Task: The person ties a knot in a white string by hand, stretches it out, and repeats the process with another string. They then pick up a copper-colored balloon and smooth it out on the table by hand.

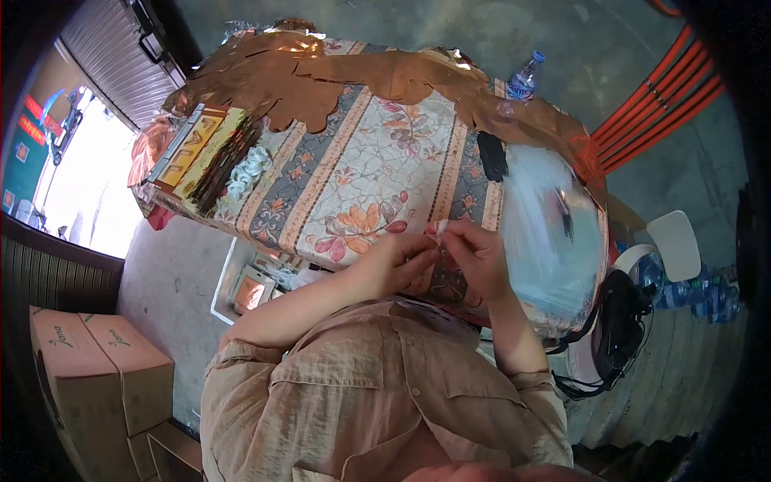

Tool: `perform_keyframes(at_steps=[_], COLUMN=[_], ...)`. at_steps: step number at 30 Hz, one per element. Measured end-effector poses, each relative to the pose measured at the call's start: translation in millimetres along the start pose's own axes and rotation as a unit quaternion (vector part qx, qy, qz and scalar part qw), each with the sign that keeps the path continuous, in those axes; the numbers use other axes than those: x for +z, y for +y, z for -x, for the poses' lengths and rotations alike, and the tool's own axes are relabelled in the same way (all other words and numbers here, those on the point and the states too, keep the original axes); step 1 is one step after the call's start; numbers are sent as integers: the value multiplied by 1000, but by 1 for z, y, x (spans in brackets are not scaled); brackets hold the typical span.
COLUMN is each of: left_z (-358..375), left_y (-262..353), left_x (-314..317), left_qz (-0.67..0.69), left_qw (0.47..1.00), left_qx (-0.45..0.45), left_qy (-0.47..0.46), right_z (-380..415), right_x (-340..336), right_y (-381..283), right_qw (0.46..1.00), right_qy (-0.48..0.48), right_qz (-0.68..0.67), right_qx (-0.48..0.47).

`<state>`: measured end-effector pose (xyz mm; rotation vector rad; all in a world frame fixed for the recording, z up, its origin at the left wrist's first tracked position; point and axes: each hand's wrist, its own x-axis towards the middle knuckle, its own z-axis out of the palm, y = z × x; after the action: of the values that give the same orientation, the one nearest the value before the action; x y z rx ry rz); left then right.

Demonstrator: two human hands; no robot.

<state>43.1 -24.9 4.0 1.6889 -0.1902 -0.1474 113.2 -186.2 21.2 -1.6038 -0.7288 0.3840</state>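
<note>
My left hand (pixel 393 261) and my right hand (pixel 478 255) meet over the front edge of the table, covered with a flowered cloth (pixel 385 173). Between the fingertips of both is a small white piece (pixel 439 230), too small to name; both hands are closed on it. Right of my hands lies a pile of clear plastic bags (pixel 542 241), with a black item (pixel 492 157) at its upper left corner. At the table's left, white curled ties (pixel 249 171) lie beside a stack of printed yellow and brown cards (pixel 210 153).
Brown shiny sheets (pixel 321 84) run along the table's far edge, near a water bottle (pixel 524 76). A white bin (pixel 237 281) stands below the table's left front. Cardboard boxes (pixel 100 361) are at lower left, a black bag (pixel 614 325) at right, red chairs (pixel 658 100) at upper right.
</note>
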Motion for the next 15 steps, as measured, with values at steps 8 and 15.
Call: perform_keyframes(at_steps=[8,15], left_z=[3,2], left_y=[10,-19], left_x=[-21,-17], left_qz=[-253,-150], left_qw=[957,983], left_qx=[119,100], left_qy=[79,45], right_z=[6,7], right_x=[4,3], right_y=[18,20], right_qw=[993,961], right_qy=[-72,-108], right_qz=[93,-238], right_qx=[-4,88])
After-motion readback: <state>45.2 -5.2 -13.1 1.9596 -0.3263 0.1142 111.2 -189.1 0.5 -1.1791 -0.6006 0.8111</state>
